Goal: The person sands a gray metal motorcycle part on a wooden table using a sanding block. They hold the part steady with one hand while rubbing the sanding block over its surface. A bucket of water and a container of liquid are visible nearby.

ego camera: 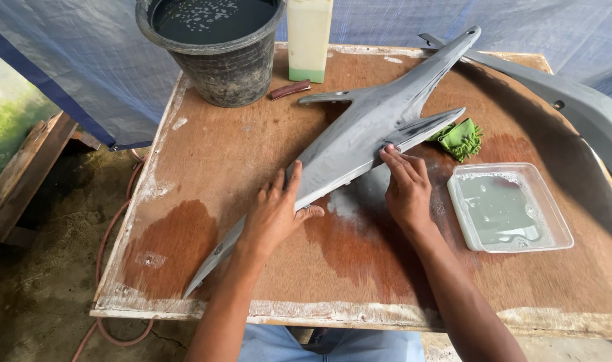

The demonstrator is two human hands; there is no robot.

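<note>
— What's over on the far left of your table?

— A wet brown wooden tabletop (219,154) with a dark damp patch near its left front corner. At the back left stands 1 black bucket (215,50), full of dark water with pale flecks on top. Just right of it lies a small reddish-brown block (290,89), and behind that stands a tall pale bottle (310,37) with a green band at its base.

— And your left hand?

— My left hand (274,213) lies flat, fingers spread, on the lower stretch of a long grey plastic panel (359,137). It pins the panel down; it isn't wrapped around anything.

— Where does that panel lie?

— It runs diagonally across the table, thin tip near the front left edge, forked end reaching the back right.

— The right hand?

— My right hand (406,188) rests on the panel's middle, fingers held together and pressed flat against the grey surface. I can't tell whether anything sits under the fingertips.

— Further right?

— 1 crumpled green cloth (460,137) beside the panel's lower fork, then a square clear tray (509,206) of cloudy water, and a second grey panel (587,110) along the right edge.
</note>
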